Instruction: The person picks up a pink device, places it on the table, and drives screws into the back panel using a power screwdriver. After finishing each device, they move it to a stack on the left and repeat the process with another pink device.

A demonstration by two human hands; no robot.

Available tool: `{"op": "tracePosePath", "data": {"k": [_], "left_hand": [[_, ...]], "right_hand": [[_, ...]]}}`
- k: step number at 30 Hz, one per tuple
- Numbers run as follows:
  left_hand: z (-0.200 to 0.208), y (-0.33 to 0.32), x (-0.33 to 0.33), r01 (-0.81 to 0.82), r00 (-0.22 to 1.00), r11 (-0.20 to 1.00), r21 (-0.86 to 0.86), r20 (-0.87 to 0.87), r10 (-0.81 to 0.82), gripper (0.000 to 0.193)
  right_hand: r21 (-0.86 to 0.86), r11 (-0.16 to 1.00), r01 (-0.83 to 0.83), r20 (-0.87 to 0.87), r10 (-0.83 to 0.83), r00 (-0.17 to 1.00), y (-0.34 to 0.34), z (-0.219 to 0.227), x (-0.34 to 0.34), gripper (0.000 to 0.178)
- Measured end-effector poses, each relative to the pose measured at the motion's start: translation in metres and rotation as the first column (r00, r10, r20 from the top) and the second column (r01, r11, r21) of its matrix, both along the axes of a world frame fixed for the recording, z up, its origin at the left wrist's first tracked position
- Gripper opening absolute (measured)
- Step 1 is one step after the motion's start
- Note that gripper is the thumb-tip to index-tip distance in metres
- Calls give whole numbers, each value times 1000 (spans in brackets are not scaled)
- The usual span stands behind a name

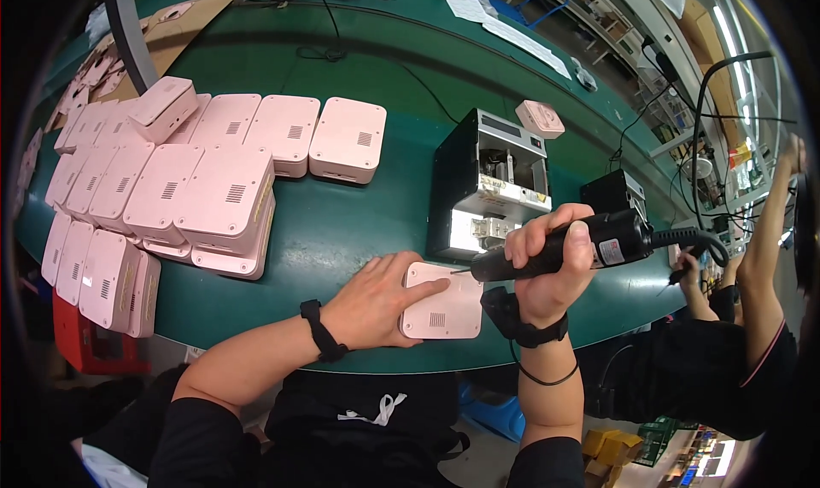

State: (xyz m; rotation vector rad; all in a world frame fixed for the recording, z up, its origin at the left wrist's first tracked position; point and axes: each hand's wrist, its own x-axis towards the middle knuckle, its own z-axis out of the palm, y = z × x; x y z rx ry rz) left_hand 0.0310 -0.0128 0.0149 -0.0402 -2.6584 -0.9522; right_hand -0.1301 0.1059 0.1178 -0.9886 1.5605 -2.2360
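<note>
A pale pink plastic box [453, 307] with rounded corners lies flat near the front edge of the table, its slotted face up. My left hand [380, 296] grips its left side, thumb across the top. In my right hand [555, 270] is a black electric screwdriver [617, 238], held nearly level with its cable running off to the right. Its thin bit reaches over the upper part of the box; whether the tip touches a screw hole, I cannot tell. Just beyond the box stands a black screw feeder [457, 185] with an open front.
Many similar pink boxes [226, 189] are stacked on the left of the green table [342, 227]. A smaller pink piece [540, 119] sits behind the feeder. A second black device [617, 191] stands at right. Co-workers' arms [760, 249] show at the right edge.
</note>
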Motion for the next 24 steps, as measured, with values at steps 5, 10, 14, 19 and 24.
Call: {"op": "tracePosePath", "data": {"k": [5, 10, 14, 19, 24], "left_hand": [[2, -1, 1, 4, 1000, 1000, -1, 13, -4, 80], [5, 7, 2, -7, 999, 1000, -13, 49, 7, 78], [4, 11, -6, -3, 1000, 1000, -18, 24, 4, 77], [1, 15, -23, 28, 1000, 999, -16, 13, -27, 78], [-4, 22, -28, -2, 999, 1000, 1, -32, 2, 81]], "right_hand": [[-24, 997, -73, -25, 73, 997, 4, -3, -3, 29], [-111, 988, -107, 5, 108, 994, 14, 12, -3, 28], [-134, 991, 2, -89, -15, 996, 20, 34, -16, 28], [-78, 991, 113, -124, -122, 985, 6, 24, -34, 27], [13, 997, 72, -105, -71, 992, 14, 29, -24, 27]]}}
